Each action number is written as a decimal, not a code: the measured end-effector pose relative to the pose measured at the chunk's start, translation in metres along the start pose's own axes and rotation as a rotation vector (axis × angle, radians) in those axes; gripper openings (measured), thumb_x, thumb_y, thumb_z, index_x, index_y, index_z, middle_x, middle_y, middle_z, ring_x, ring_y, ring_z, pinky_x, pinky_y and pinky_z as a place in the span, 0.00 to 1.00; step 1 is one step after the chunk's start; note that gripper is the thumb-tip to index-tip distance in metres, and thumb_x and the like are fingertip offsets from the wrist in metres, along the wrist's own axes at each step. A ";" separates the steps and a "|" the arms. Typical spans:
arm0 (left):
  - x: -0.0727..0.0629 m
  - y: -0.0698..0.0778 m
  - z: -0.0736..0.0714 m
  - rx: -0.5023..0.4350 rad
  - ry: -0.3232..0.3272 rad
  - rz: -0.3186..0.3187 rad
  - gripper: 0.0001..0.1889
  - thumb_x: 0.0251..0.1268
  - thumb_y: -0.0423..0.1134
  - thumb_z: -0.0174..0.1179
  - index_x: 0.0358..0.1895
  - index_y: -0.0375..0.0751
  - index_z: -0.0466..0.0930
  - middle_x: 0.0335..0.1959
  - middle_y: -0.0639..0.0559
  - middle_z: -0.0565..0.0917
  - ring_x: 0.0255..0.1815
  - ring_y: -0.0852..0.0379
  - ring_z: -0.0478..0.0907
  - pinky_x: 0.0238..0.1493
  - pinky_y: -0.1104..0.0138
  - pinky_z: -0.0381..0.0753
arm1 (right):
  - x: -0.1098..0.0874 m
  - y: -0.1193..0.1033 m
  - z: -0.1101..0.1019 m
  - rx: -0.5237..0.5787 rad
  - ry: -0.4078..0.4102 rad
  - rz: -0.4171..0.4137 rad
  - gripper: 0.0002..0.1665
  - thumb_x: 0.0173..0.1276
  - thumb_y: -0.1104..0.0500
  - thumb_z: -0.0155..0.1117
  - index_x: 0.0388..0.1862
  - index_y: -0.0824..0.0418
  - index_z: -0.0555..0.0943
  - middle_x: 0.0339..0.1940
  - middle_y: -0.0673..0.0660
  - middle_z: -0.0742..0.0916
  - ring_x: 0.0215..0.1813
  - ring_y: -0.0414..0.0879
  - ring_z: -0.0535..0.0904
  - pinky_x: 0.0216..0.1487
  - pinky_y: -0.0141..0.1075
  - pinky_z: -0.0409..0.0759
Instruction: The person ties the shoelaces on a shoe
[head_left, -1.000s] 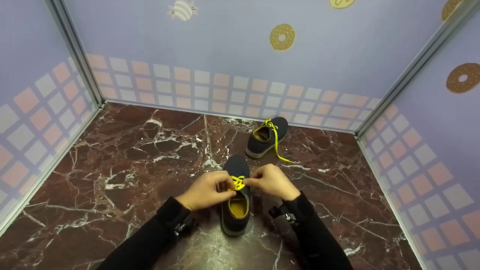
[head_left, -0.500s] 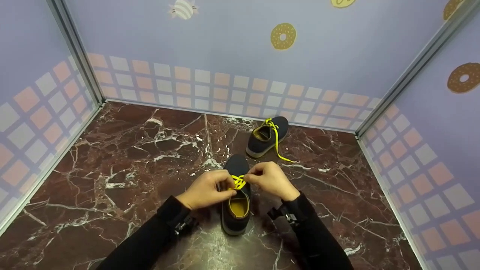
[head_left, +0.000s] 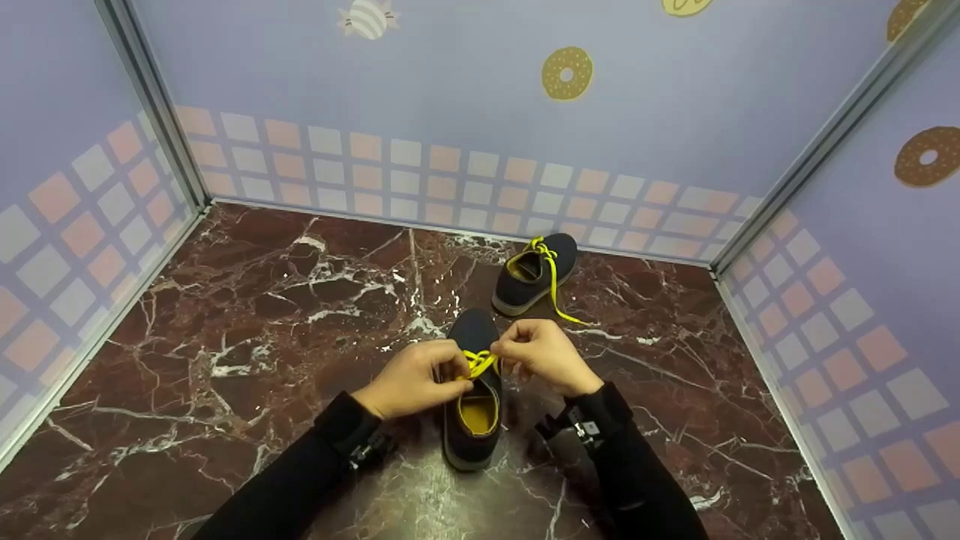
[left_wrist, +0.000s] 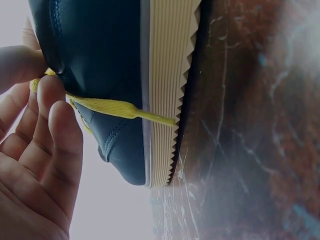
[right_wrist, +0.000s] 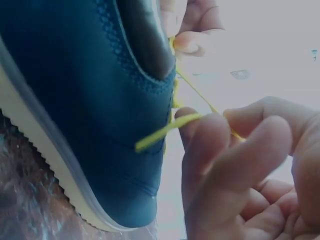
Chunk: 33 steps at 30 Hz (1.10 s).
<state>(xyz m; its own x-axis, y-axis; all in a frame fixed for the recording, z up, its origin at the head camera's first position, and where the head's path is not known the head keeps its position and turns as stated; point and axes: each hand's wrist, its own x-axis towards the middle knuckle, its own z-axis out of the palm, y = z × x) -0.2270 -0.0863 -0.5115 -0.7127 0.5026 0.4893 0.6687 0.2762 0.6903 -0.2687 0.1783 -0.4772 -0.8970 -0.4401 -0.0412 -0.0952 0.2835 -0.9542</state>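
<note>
A dark shoe (head_left: pixel 471 448) stands on the floor between my hands, toe pointing away, its yellow lace (head_left: pixel 480 361) crossed over the tongue. My left hand (head_left: pixel 412 379) pinches the lace at the left of the opening. In the left wrist view, the tip of that lace (left_wrist: pixel 112 106) hangs free across the pale sole. My right hand (head_left: pixel 546 356) pinches the other side of the lace between thumb and forefinger. A taut stretch of lace (right_wrist: pixel 197 90) runs to it from the shoe in the right wrist view, with a short end sticking out past the fingers.
A second dark shoe (head_left: pixel 517 294) with a tied yellow lace stands farther back on the right, near the wall. Brown marbled floor (head_left: pixel 300 330) lies all around. Patterned panels (head_left: pixel 420 75) enclose the floor at the back, left and right.
My right hand has drawn slightly away to the right and upward from the shoe, pulling the lace with it. The left hand has stayed in place.
</note>
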 end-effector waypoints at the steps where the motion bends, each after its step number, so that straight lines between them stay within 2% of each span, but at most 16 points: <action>1: 0.000 0.000 0.000 0.000 0.001 -0.001 0.08 0.66 0.34 0.79 0.40 0.44 0.87 0.35 0.55 0.86 0.35 0.54 0.83 0.38 0.62 0.86 | 0.000 0.000 0.001 0.036 -0.005 0.012 0.08 0.74 0.61 0.75 0.36 0.65 0.88 0.27 0.68 0.89 0.22 0.45 0.82 0.21 0.33 0.78; 6: 0.000 0.001 0.000 0.005 0.002 -0.004 0.08 0.66 0.34 0.79 0.40 0.44 0.87 0.35 0.55 0.86 0.35 0.55 0.83 0.38 0.63 0.86 | 0.001 0.002 0.003 0.156 -0.023 0.057 0.06 0.75 0.64 0.72 0.38 0.66 0.86 0.25 0.64 0.87 0.23 0.46 0.83 0.18 0.31 0.73; 9: 0.000 0.001 0.000 0.007 0.000 -0.005 0.08 0.67 0.35 0.79 0.40 0.44 0.88 0.35 0.55 0.85 0.34 0.56 0.82 0.38 0.63 0.85 | 0.002 0.003 0.004 0.198 -0.026 0.056 0.05 0.75 0.65 0.71 0.39 0.66 0.86 0.25 0.61 0.87 0.23 0.45 0.81 0.18 0.31 0.70; 13: 0.000 0.000 0.001 0.004 -0.004 -0.006 0.07 0.67 0.34 0.78 0.40 0.45 0.88 0.35 0.55 0.85 0.34 0.57 0.82 0.38 0.64 0.85 | 0.002 0.005 0.006 0.260 -0.027 0.034 0.05 0.76 0.67 0.68 0.36 0.66 0.86 0.31 0.60 0.90 0.22 0.42 0.79 0.19 0.30 0.67; 18: 0.000 0.001 0.000 0.014 -0.010 -0.019 0.07 0.67 0.34 0.79 0.40 0.45 0.88 0.35 0.56 0.85 0.35 0.57 0.82 0.38 0.65 0.85 | 0.004 0.007 0.009 0.345 -0.037 0.025 0.09 0.75 0.70 0.65 0.32 0.64 0.82 0.38 0.65 0.93 0.22 0.40 0.77 0.19 0.28 0.68; 24: 0.000 0.001 0.000 0.017 -0.013 -0.026 0.07 0.67 0.34 0.79 0.40 0.45 0.88 0.36 0.56 0.85 0.35 0.57 0.82 0.39 0.64 0.85 | 0.005 0.008 0.011 0.396 -0.058 0.037 0.08 0.76 0.71 0.63 0.34 0.66 0.83 0.37 0.63 0.92 0.23 0.40 0.78 0.18 0.27 0.70; 30: 0.000 0.001 0.000 0.007 -0.017 -0.026 0.07 0.67 0.34 0.78 0.40 0.44 0.88 0.36 0.56 0.86 0.35 0.58 0.82 0.40 0.63 0.86 | 0.005 0.006 0.014 0.403 -0.084 0.050 0.04 0.78 0.68 0.70 0.40 0.65 0.85 0.33 0.58 0.90 0.23 0.40 0.78 0.20 0.27 0.72; 33: 0.000 0.001 0.000 0.005 -0.017 -0.023 0.07 0.67 0.33 0.78 0.40 0.44 0.88 0.36 0.56 0.86 0.35 0.58 0.82 0.40 0.63 0.86 | 0.005 0.006 0.014 0.391 -0.091 0.048 0.03 0.79 0.67 0.70 0.43 0.67 0.86 0.32 0.57 0.90 0.24 0.40 0.77 0.21 0.27 0.73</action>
<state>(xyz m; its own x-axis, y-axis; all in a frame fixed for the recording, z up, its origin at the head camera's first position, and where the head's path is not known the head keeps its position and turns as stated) -0.2267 -0.0859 -0.5110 -0.7244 0.5101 0.4637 0.6530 0.2921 0.6988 -0.2671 0.1657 -0.4871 -0.8529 -0.5128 -0.0981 0.1335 -0.0324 -0.9905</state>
